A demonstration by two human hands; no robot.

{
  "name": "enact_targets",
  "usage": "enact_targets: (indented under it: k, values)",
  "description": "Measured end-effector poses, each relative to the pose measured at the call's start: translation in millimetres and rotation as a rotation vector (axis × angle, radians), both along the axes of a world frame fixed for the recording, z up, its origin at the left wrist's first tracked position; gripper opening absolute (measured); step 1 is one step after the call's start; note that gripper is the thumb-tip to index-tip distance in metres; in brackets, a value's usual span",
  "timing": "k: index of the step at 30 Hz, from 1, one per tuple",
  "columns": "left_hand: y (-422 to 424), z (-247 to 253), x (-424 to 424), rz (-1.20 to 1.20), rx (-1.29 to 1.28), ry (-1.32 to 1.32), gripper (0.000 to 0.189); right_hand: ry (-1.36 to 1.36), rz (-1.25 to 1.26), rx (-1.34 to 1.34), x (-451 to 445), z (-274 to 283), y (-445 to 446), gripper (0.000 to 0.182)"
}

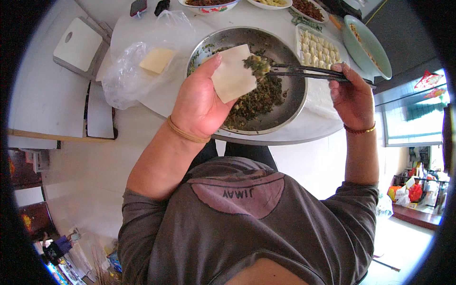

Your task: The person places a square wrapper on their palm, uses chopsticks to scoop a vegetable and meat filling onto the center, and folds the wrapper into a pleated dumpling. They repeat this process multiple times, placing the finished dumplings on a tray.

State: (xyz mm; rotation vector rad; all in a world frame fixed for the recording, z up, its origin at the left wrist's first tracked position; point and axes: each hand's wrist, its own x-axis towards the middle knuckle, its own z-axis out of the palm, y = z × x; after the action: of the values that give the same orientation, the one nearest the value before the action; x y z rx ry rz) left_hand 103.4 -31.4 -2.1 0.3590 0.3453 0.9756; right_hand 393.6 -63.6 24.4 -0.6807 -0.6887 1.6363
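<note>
A square wonton wrapper (233,76) lies across the palm and fingers of my left hand (203,96), its edge under my thumb. My right hand (352,92) grips a pair of dark chopsticks (306,73). Their tips hold a clump of green chopped filling (258,66) at the wrapper's right edge; whether it rests on the wrapper I cannot tell. Both are above a wide steel bowl (294,99) with loose green filling (254,107) in it. To the left, a stack of wrappers (156,60) sits partly in a clear plastic bag (121,85).
A clear tray of folded wontons (319,48) stands right of the bowl, beside a pale green basin (367,50). Several dishes of food, including a flowered bowl (210,9), line the far side. A phone (138,8) lies at the back left of the round table (160,103).
</note>
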Motion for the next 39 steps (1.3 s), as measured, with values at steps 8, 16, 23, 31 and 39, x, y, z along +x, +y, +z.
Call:
enact_targets:
  k: [8, 16, 23, 31, 39]
  values:
    - [-7, 11, -11, -0.016, -0.06, -0.071, 0.042, -0.267, 0.02, 0.054, -41, -3, 6, 0.024]
    - [-7, 17, -39, -0.028, -0.092, -0.131, 0.042, -0.48, -0.076, 0.201, -42, 21, 7, 0.024]
    - [-11, 20, -39, 0.013, -0.161, -0.018, 0.04, -0.439, -0.06, 0.193, -59, 7, 18, 0.025]
    - [-12, 20, -42, -0.051, -0.114, 0.011, 0.045, -0.392, 0.062, 0.19, -69, 0, 21, 0.025]
    - [-10, 17, -42, 0.004, -0.138, -0.077, 0.042, -0.128, 0.131, 0.165, -56, -7, 24, 0.026]
